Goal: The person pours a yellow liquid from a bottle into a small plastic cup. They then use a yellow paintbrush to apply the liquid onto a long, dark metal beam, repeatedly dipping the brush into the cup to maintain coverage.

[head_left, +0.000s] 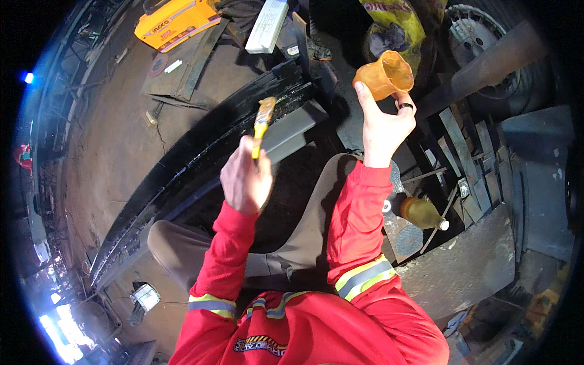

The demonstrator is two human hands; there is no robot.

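Observation:
My left hand (244, 179) is closed round the yellow handle of a paintbrush (261, 125). Its bristles point up and away from me, coated in something orange-brown. Raised at the right, my right hand (386, 125) grips an orange, translucent plastic cup (380, 77) between thumb and fingers. The cup is tilted, its mouth toward the right, and orange residue lines its inside. Behind the brush runs a long black metal beam (201, 143), slightly curved in this view, with wet-looking shine along it. A grey rectangular metal bar (295, 131) lies against its near side.
A yellow welding machine (176, 24) and a white narrow box (267, 25) stand at the far side. To my right are a bottle of yellowish liquid (423, 213), steel offcuts (468, 152) and a metal sheet (468, 261). A small lamp (146, 297) sits at the lower left.

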